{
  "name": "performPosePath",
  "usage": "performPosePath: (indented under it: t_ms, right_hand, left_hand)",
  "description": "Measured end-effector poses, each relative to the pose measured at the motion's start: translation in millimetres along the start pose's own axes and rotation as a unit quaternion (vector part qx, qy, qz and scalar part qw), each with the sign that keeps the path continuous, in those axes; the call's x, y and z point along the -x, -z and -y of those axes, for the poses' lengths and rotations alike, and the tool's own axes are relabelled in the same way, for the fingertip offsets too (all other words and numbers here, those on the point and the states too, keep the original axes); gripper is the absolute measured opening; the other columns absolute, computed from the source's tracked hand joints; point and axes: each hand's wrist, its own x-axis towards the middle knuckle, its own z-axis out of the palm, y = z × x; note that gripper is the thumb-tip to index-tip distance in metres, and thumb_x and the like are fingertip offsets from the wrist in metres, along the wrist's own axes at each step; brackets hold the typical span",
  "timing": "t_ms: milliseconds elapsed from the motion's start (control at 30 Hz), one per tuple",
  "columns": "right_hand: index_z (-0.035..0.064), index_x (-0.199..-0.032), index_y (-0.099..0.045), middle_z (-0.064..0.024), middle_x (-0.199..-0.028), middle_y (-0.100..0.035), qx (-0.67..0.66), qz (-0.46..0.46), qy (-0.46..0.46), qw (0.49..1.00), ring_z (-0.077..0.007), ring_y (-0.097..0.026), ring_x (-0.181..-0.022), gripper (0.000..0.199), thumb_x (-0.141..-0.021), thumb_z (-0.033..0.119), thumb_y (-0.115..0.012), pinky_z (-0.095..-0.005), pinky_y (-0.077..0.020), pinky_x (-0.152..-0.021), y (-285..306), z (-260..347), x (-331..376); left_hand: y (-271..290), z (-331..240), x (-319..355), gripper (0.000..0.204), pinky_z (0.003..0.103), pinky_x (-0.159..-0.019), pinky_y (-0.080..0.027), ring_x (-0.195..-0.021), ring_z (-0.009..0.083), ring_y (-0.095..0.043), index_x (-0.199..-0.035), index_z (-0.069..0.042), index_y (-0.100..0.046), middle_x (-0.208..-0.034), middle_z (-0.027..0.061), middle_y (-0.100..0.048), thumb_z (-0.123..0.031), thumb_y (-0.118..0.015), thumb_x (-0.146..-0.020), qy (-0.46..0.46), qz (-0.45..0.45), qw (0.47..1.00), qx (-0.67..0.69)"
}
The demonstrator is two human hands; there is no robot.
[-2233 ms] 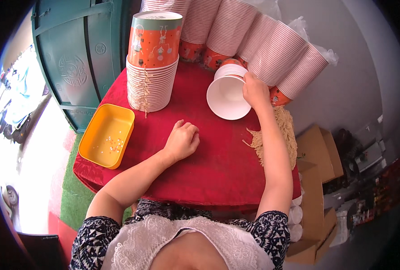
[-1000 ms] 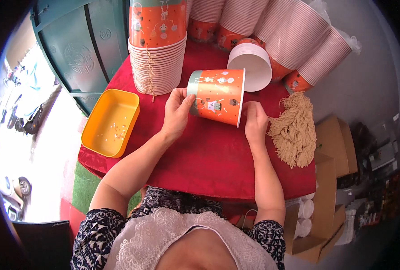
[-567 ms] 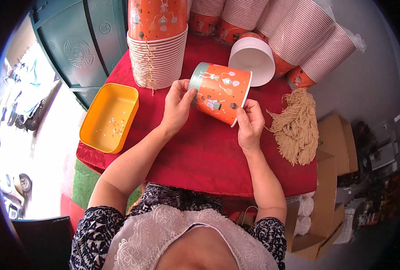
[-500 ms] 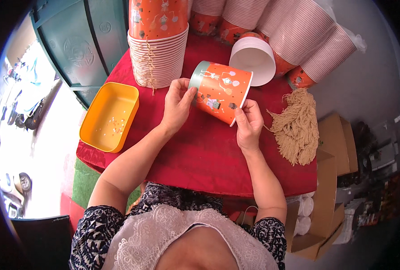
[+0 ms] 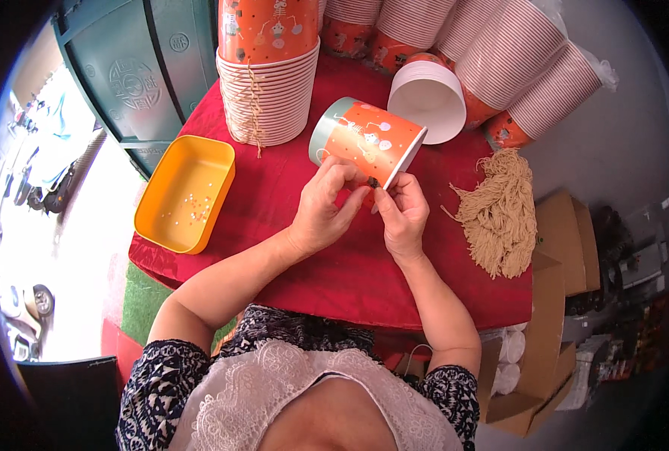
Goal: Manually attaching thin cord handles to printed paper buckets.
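An orange paper bucket (image 5: 366, 141) with a printed pattern lies tilted on its side above the red table (image 5: 334, 263), its base toward the left. My left hand (image 5: 327, 201) holds it from below, fingers curled at its lower wall. My right hand (image 5: 400, 209) pinches at a small dark spot on the bucket's rim edge, thumb and forefinger together. Both hands touch each other under the bucket.
A tall stack of orange buckets (image 5: 268, 75) stands behind on the left. Rows of stacked buckets (image 5: 492, 60) lie on their sides at the back, one white mouth (image 5: 427, 102) facing me. A bundle of beige string (image 5: 500, 210) lies right. A yellow tray (image 5: 185, 192) holds small beads.
My right hand took a bucket from the lying row and both hands brought it in front of me, then tilted it. My fingers have closed together at its rim edge.
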Motion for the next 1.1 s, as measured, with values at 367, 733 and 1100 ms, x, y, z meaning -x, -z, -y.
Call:
performPosePath:
  t_ms: [367, 733, 1100]
  right_hand:
    - [0.0029, -0.099, -0.056, 0.0048, -0.087, -0.054, 0.060, 0.003, 0.025, 0.998, -0.0014, -0.044, -0.071, 0.014, -0.088, 0.005, -0.065, -0.0179, -0.0375, -0.062, -2.8, -5.2, 4.0]
    - [0.0037, -0.093, -0.056, 0.0059, -0.078, -0.053, 0.098, 0.000, 0.048, 0.994, -0.0007, -0.042, -0.064, 0.012, -0.086, 0.002, -0.065, -0.0180, -0.0352, -0.054, 0.7, -14.4, 4.1]
    - [0.0053, -0.092, -0.053, 0.0054, -0.080, -0.050, 0.124, 0.010, 0.054, 0.991, -0.0003, -0.043, -0.067, 0.016, -0.084, -0.004, -0.064, -0.0169, -0.0369, -0.055, -2.0, -17.7, 5.3]
  left_hand:
    - [-0.9, 5.9, 4.5, 0.026, 0.031, -0.075, -0.050, -0.085, 0.0234, -0.060, -0.094, -0.001, -0.056, -0.092, 0.0097, -0.060, 0.011, -0.068, -0.075, 0.034, 0.018, 0.999, 0.014]
    - [-0.5, 8.6, 5.2, 0.021, 0.033, -0.071, -0.050, -0.082, 0.0265, -0.060, -0.090, 0.000, -0.058, -0.088, 0.0109, -0.058, 0.009, -0.069, -0.075, 0.050, 0.021, 0.998, 0.017]
    - [-1.4, 12.8, 9.3, 0.018, 0.030, -0.072, -0.050, -0.082, 0.0216, -0.060, -0.091, -0.001, -0.057, -0.089, 0.0100, -0.059, 0.007, -0.068, -0.079, 0.078, 0.025, 0.996, 0.021]
